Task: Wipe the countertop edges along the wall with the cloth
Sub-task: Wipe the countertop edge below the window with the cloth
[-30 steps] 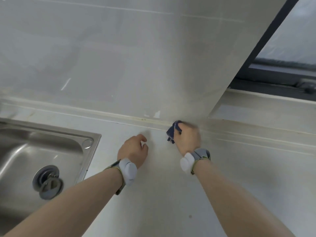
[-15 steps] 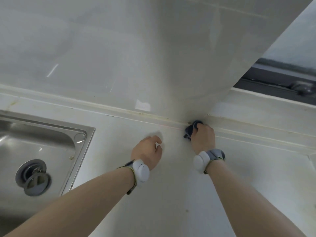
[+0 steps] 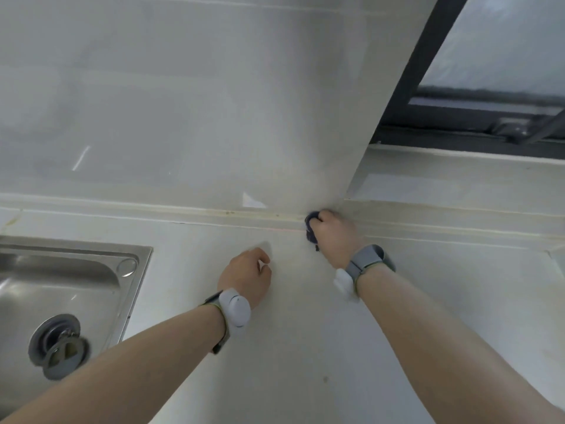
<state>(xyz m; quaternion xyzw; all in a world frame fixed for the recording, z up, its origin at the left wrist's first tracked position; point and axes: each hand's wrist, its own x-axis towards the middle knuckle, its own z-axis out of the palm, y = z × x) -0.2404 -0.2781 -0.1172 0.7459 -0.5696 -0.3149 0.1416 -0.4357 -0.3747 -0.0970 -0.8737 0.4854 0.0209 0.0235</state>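
The left hand (image 3: 249, 278) is resting curled on the counter (image 3: 305, 362), its fingers (image 3: 263, 261) folded in and holding nothing. Further out, the right hand (image 3: 331, 237) is the nearer one to the wall edge; its fingers are closing around a dark blue cloth (image 3: 311, 231), bunched just left of them and pressing into the seam (image 3: 183, 211). That seam is running left-right, stretching well away on both sides of the fingers. No readable writing is showing.
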